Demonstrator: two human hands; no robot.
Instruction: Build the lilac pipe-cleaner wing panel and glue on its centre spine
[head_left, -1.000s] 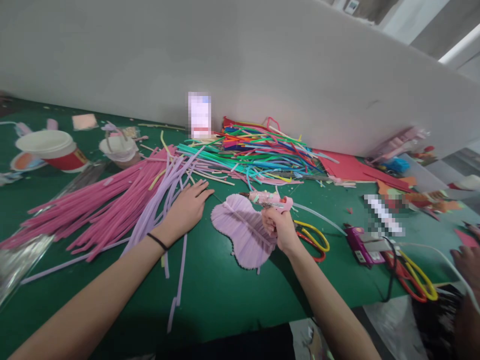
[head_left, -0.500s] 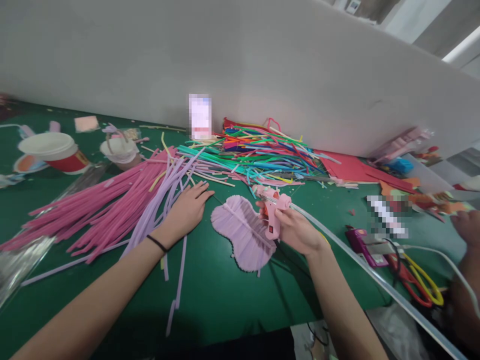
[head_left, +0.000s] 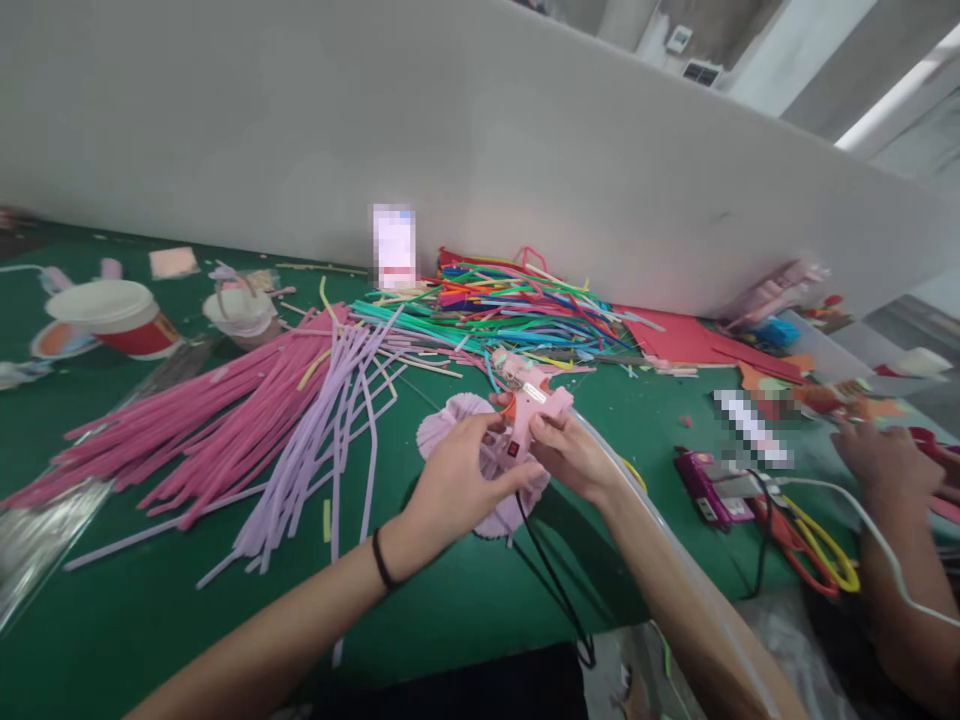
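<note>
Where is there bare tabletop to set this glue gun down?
Bare green tabletop shows at the near edge, between the left forearm and the black cord of the glue gun. Another nearly bare patch lies between the red paper and purple power strip. The back is crowded with multicoloured pipe cleaners; the left, with pink pipe cleaners and lilac pipe cleaners.

1 pink glue gun (head_left: 536, 402) is held tilted, its nozzle aimed toward 11 o'clock. An orange trigger, a white label and a small red switch are seen on it. From its back, a long clear glue stick (head_left: 660, 515) is trailed toward 5 o'clock; from its handle, a black cord (head_left: 551, 572) is hung, also toward 5 o'clock. At 7 o'clock from the gun, 1 pale purple ribbed pad (head_left: 454, 417) is laid flat, its rounded ends set at 11 and 5 o'clock, its middle largely covered.
</note>
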